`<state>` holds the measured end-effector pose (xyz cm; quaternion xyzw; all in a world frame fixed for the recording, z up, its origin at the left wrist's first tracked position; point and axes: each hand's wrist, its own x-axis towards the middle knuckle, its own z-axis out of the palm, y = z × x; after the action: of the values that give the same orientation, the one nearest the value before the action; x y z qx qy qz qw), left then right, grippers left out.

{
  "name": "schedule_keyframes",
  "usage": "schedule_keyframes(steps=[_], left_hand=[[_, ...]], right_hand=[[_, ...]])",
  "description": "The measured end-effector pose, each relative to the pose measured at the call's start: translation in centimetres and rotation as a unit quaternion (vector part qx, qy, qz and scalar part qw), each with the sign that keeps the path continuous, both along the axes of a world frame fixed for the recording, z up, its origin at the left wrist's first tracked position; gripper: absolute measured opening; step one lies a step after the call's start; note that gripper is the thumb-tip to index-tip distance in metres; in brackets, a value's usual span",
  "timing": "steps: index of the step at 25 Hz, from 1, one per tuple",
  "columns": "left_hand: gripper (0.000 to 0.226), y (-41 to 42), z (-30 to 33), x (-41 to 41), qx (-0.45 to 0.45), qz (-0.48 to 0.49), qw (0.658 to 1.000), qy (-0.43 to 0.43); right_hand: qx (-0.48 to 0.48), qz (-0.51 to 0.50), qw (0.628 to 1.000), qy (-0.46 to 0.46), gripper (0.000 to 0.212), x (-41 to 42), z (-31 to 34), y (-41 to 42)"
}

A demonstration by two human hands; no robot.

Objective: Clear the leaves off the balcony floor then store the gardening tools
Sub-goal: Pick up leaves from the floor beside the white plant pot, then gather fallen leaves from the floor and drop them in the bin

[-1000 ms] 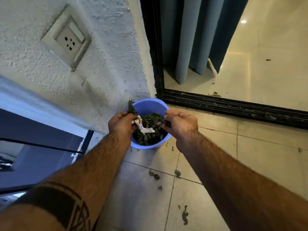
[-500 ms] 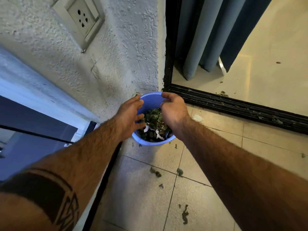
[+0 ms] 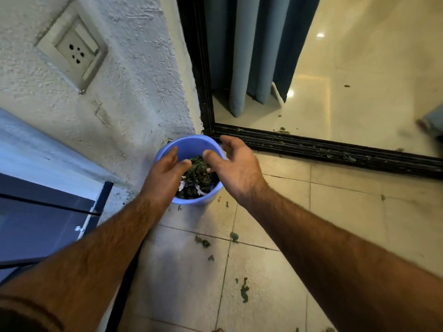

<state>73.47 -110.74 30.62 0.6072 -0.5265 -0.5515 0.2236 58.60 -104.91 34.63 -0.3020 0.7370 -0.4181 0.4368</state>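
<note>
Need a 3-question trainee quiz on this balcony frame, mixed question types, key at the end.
1. True or false: the blue bucket stands in the corner where the textured wall meets the black door frame.
2. Multiple choice: what is in the bucket? A) water B) green leaves with white scraps C) soil only
3. Short answer: are the left hand and right hand closed in a grip on anything?

Key:
1. True.
2. B.
3. No. Both hands are open over the bucket, fingers spread; loose leaves remain on the floor tiles.
</note>
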Motion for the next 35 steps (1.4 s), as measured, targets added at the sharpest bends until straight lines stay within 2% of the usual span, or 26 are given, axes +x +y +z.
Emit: schedule_keyframes(steps=[2, 4, 9, 13, 19, 22, 25, 28, 35], left_hand=[[0.063, 2.0, 1.4, -1.2, -0.08, -0.116, 0.982, -0.125], [0.066, 5.0, 3.1, -3.0, -0.165, -0.232, 0.934, -0.217], [0.083, 11.5, 7.9, -10.4, -0.188, -0.356, 0.894, -0.2], [0.093, 16.5, 14.9, -17.7, -0.21, -0.424, 0.861, -0.187], [0.095, 25.2, 27.9, -25.8, -0.261, -0.474, 0.831, -0.127], [0.096, 30.8, 35.2, -27.9, -0.284, -0.517, 0.802, -0.091], [0.095, 36.0, 40.7, -29.3, -0.298, -0.569, 0.764, -0.058], [0.094, 41.2, 45.9, -29.9, -0.3, -0.601, 0.74, -0.02], [0.097, 47.9, 53.8, -29.7, -0.318, -0.669, 0.669, 0.06]], right_hand=[[0.009, 0.017, 0.999, 0.05, 0.063, -1.6, 1.1, 2.0], [0.033, 0.029, 0.995, 0.091, 0.072, -3.9, 2.2, 5.2], [0.109, 0.065, 0.971, 0.204, 0.082, -11.9, 6.7, 14.8], [0.118, -0.012, 0.959, 0.258, 0.082, -18.2, 13.3, 22.2], [0.111, -0.126, 0.946, 0.277, 0.087, -22.9, 27.3, 33.4], [0.107, -0.197, 0.934, 0.277, 0.087, -23.6, 34.9, 39.7], [0.102, -0.277, 0.919, 0.263, 0.086, -23.2, 41.1, 45.7], [0.097, -0.358, 0.896, 0.244, 0.084, -21.7, 46.3, 51.5], [0.133, -0.475, 0.834, 0.247, 0.082, -16.2, 54.0, 60.6]])
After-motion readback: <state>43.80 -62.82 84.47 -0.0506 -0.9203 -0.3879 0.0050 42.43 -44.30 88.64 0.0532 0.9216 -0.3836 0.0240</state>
